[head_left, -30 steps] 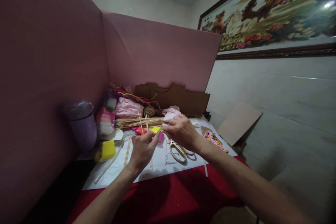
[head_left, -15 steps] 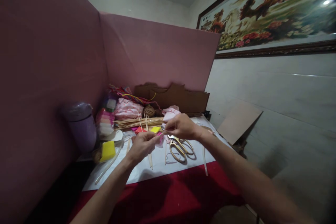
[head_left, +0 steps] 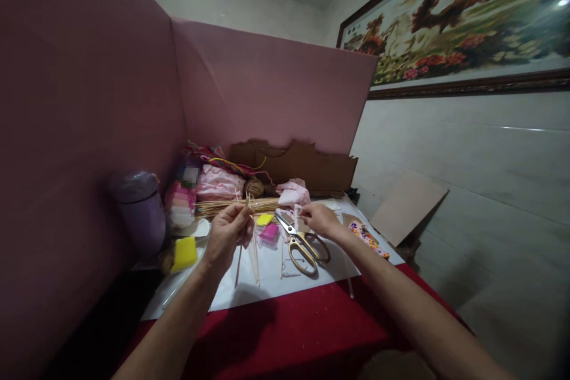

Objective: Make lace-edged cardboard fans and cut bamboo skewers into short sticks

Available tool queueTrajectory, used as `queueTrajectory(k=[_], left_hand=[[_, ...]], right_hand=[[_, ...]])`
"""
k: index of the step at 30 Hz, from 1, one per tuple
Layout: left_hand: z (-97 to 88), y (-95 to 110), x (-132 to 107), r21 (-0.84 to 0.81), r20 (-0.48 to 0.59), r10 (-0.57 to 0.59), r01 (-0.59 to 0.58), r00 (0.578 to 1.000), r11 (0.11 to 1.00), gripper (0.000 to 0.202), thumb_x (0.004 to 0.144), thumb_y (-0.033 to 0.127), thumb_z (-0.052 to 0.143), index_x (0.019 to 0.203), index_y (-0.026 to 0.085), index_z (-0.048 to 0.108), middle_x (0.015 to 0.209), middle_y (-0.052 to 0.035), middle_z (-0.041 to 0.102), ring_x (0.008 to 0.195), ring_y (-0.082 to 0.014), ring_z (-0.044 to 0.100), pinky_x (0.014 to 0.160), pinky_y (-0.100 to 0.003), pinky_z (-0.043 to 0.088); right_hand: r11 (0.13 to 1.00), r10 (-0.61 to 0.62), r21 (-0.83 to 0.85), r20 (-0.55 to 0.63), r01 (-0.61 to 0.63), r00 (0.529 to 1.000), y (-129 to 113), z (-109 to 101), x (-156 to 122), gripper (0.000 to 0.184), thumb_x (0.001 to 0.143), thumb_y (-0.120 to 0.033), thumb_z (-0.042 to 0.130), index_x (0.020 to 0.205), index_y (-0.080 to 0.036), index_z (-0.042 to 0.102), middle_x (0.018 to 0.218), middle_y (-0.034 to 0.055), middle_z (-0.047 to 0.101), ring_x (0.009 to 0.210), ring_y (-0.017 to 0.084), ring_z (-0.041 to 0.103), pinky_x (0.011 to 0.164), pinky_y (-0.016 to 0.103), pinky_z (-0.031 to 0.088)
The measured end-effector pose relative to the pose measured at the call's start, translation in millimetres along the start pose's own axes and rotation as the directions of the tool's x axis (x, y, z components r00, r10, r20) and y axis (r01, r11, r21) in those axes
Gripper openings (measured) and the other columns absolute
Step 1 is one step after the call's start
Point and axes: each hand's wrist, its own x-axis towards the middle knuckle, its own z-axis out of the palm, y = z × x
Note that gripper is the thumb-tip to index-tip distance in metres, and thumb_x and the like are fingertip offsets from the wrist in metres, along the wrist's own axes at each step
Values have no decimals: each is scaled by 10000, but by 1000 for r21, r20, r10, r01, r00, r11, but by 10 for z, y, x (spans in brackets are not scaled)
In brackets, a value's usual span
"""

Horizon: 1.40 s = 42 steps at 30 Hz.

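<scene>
My left hand (head_left: 226, 234) is closed in a pinch around thin bamboo sticks (head_left: 246, 231) that stand roughly upright over the white sheet (head_left: 276, 279). My right hand (head_left: 318, 219) is closed in a pinch on a small pale scrap (head_left: 297, 212), just right of the gold-handled scissors (head_left: 297, 245), which lie with blades apart on the sheet. Yellow (head_left: 264, 219) and pink (head_left: 269, 232) small pieces lie between my hands. A bundle of bamboo sticks (head_left: 231, 206) lies behind them.
A purple lidded cup (head_left: 139, 211) and a yellow sponge (head_left: 184, 252) stand at the left. Pink fabric (head_left: 218, 183), a twine ball (head_left: 254, 187) and brown cardboard (head_left: 303, 167) pile against the pink partition (head_left: 267, 83). Red cloth (head_left: 294, 332) covers the near table. A patterned piece (head_left: 366, 236) lies at the right.
My hands have drawn apart: the left rose and shifted left with the sticks, the right moved right past the scissors. The yellow and pink pieces now show uncovered on the sheet.
</scene>
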Motion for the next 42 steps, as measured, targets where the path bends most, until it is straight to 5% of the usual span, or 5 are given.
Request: queueTrajectory(k=[13,18,22,34,42], left_hand=[[-256,152,183,34,-349,298,-306,889,951,262,641,311,710,772,160,540,501,73,492,389,-22,404,367,-121,271],[-483,126,242,331,-355,138,-13,924,944,212,676,326,614,765,161,514,466,43,543,320,-68,426,329,-159,278],[-655,-19,263,733,-388,-137,395,911,553,181,734,308,483,634,162,516,473,-39,603,344,-129,508,368,-221,361],[-781,-181,263,894,-448,7,448,894,-28,178,661,270,549,588,145,653,836,-228,683,853,-321,631,638,-326,425],[-633,-96,212,867,-426,11,412,905,-281,340,774,355,442,835,135,694,960,-224,669,909,-368,615,651,-384,429]], right_hand=[[953,205,-174,-232,-248,951,141,256,123,235,841,-220,487,955,-188,690,1023,177,601,947,280,535,726,348,382],[991,41,-103,-387,-87,921,-272,332,103,221,856,-310,498,893,-216,694,986,127,579,935,260,492,761,365,376],[1000,1,0,-415,-1,910,-464,425,69,194,851,-292,519,845,-219,698,928,83,594,908,228,490,773,336,370],[986,-122,44,-476,163,871,-464,611,-122,155,847,-229,537,786,-187,673,891,67,615,879,193,501,780,306,365],[941,-275,147,-194,305,942,-858,676,-310,180,854,-244,515,745,-206,654,783,24,672,739,150,591,644,245,385]])
